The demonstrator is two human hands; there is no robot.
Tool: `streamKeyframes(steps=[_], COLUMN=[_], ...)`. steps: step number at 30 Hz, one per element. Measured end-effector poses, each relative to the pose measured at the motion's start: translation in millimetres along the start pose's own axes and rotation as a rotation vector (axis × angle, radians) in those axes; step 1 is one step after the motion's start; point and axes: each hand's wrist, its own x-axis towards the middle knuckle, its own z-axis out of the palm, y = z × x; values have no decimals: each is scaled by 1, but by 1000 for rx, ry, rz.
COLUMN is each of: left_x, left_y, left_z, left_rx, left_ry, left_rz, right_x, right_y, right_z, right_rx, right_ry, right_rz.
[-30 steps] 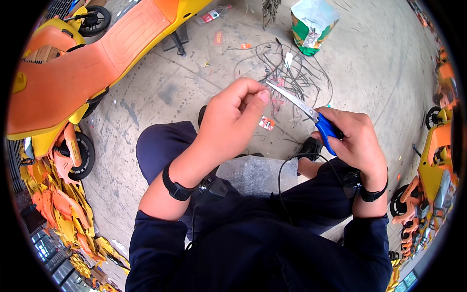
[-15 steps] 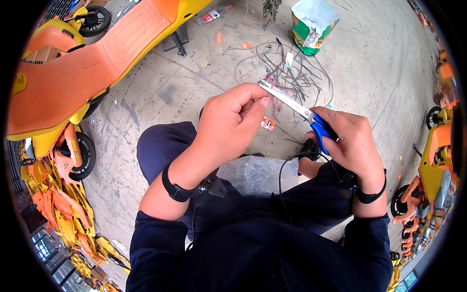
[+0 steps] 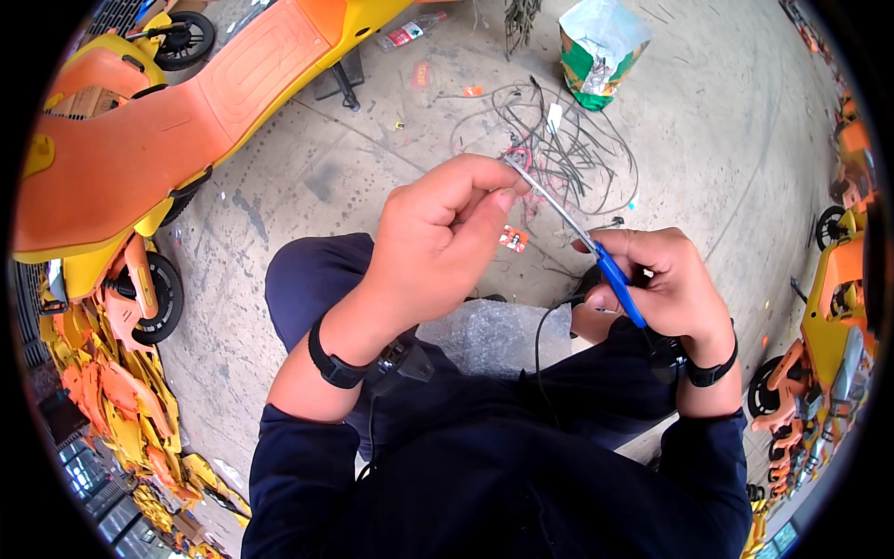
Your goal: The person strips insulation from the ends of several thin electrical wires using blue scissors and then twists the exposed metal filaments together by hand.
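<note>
My right hand (image 3: 672,279) grips a pair of scissors (image 3: 615,278) by the blue handles. Their narrow metal blades point up and left, seen nearly edge-on, with the tips at my left fingertips. Thumb and forefinger of my left hand (image 3: 426,238) are pinched together; whatever lies between them is too small or hidden to name. Beyond both hands, a loose tangle of thin dark wires (image 3: 579,166) lies on the concrete floor. A pinkish-red loop shows right behind the scissor tips.
An orange and yellow scooter-like vehicle (image 3: 177,135) stands at the left. Past the wires are a green and white bag (image 3: 589,70) and a plastic bottle (image 3: 412,32). Bubble wrap (image 3: 498,337) lies between my legs. Yellow and orange parts (image 3: 116,382) are heaped at the lower left.
My right hand has turned the scissors from showing their flat side to nearly edge-on, and its fingers have shifted on the handles. The left hand has barely moved.
</note>
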Motion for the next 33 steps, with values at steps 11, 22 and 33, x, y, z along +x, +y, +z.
streamKeyframes(steps=[11,22,33], left_x=[1,-1,-1], left_y=[3,6,5], left_z=[-7,-14,-16], left_rx=[-105,-296,-412], left_ry=[-64,-113,-150], left_rz=[106,83,86], right_x=[-4,-4,-3], right_y=[12,11,21], right_z=[3,6,11], right_rx=[548,866,789], right_ry=[-162,-271,-318], right_rz=[81,145,-5])
